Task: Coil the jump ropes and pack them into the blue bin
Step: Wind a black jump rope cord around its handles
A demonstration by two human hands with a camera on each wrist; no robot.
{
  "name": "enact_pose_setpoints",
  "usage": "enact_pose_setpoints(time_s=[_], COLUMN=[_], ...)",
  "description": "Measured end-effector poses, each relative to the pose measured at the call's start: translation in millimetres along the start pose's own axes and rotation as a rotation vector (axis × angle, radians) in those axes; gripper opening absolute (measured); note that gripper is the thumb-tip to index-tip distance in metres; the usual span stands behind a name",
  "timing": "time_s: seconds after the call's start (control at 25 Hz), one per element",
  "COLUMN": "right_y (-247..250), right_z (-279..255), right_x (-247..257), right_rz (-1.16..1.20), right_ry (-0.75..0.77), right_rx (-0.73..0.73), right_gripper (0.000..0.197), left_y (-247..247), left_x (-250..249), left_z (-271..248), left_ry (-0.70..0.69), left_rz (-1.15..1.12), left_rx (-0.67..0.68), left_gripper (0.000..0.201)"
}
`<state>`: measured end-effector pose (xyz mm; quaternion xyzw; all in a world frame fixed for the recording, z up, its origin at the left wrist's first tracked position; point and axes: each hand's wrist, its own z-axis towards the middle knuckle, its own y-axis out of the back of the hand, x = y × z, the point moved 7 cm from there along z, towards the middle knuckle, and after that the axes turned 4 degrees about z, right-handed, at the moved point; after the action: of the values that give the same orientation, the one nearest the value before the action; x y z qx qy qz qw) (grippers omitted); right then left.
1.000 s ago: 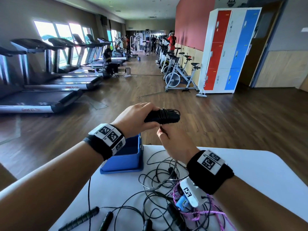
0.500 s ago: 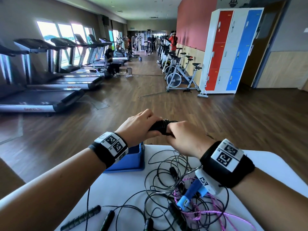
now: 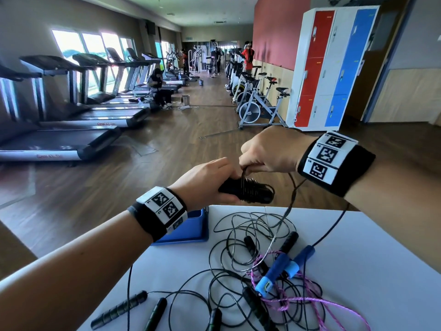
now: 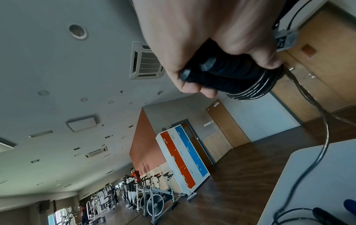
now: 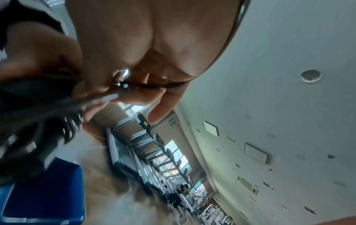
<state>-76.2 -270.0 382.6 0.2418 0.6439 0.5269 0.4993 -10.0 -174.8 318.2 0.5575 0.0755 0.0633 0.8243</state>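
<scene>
My left hand (image 3: 210, 181) grips two black jump rope handles (image 3: 248, 191) side by side above the table's far edge; the black rope (image 4: 256, 87) is wound round them in several turns. Just above the handles, my right hand (image 3: 267, 151) pinches the loose black rope (image 5: 146, 86), which trails down to the tangle on the white table (image 3: 372, 259). The blue bin (image 3: 191, 231) stands at the table's far left corner, partly behind my left wrist. More ropes lie tangled on the table: black cords (image 3: 238, 235), blue handles (image 3: 274, 274) and a pink rope (image 3: 310, 301).
Loose black handles (image 3: 119, 309) lie near the table's front left. Beyond the table is wooden floor, with treadmills (image 3: 59, 144) at left, exercise bikes (image 3: 257, 108) and red, white and blue lockers (image 3: 331, 65) at right. People are far down the room.
My right hand has risen from beside the handles to above them, pulling the rope up and over. The left hand and handles have stayed in place.
</scene>
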Motion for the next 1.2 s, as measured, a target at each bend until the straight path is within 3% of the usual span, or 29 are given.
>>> enact_pose_setpoints(time_s=[0.12,0.24,0.36,0.56,0.6,0.72,0.76,0.92,1.0,1.08,1.2], right_y=[-11.7,-23.1,-39.5,-54.6,-57.7,-75.1,-80.1,-97.2,-101.1,-100.5,-92.2], right_z=[-0.3,0.6,-0.5,-4.4,-6.3,-13.2,-15.7,-22.5,-24.5,-26.9,-29.8], right_x=[-7.4,-11.3,-23.2,-24.4,-23.9,-19.6,-18.0,-15.7,-18.7,-20.1,-18.6], right_rz=[-0.059,-0.029,0.085,0.326,0.386,0.645,0.712,0.789,0.806,0.945,0.941], right_ry=[0.056,0.056,-0.100,-0.285,-0.302,-0.341,-0.360,-0.416,-0.463,-0.497,-0.493], right_rx=[-0.094,-0.168,-0.091,-0.124,-0.155,-0.195,-0.210,-0.295,-0.321,-0.330,-0.356], right_gripper=[0.045,0.039,0.029,0.069,0.065,0.018,0.013,0.031,0.027,0.017,0.025], left_y=[6.0,10.4,14.3,25.1,25.9,22.9,21.2,15.3,11.9,9.3,9.8], left_x=[-8.8,-12.2,-16.1,-36.7,-37.9,-39.2,-39.8,-35.1,-30.3,-31.0,-35.6], left_z=[-1.8,-4.4,-8.5,-9.1,-10.1,-14.0,-14.8,-11.6,-8.8,-5.7,-3.0], left_ry=[-0.046,-0.054,-0.084,-0.197,-0.207,-0.232,-0.239,-0.188,-0.147,-0.144,-0.136], left_rz=[-0.019,-0.071,-0.126,-0.155,-0.149,-0.122,-0.117,-0.095,-0.035,0.083,0.281], left_rx=[-0.045,-0.073,-0.123,-0.228,-0.238,-0.231,-0.221,-0.178,-0.164,-0.155,-0.156], left_gripper=[0.051,0.050,0.046,0.040,0.038,0.038,0.041,0.063,0.073,0.073,0.074])
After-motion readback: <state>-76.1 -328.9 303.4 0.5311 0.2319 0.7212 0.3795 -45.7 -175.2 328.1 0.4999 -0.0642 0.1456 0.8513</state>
